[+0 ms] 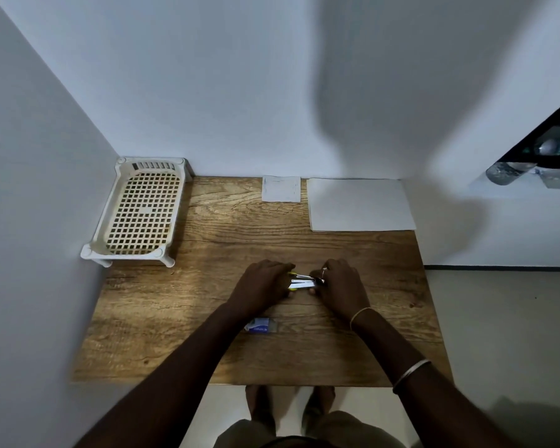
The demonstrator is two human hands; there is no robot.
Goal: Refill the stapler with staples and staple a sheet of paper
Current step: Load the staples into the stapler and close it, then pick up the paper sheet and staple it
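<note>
A small stapler (301, 281) with a yellow body and shiny metal parts lies at the middle of the wooden table (207, 350), and both hands hold it. My left hand (264, 281) covers its left end. Fingertips of my right hand (338, 284) pinch the metal part at its right end. A little staple box (258, 327), blue and white, lies near my left wrist, closer to me. A white sheet of paper (359, 204) lies flat at the table's far right. A smaller white square of paper (281, 188) lies to its left.
A cream perforated plastic tray (139, 215) on short legs stands at the far left corner against the walls. White walls close off the table's back and left sides. Beyond the right edge is open floor, with a dark shelf (550, 150) higher up.
</note>
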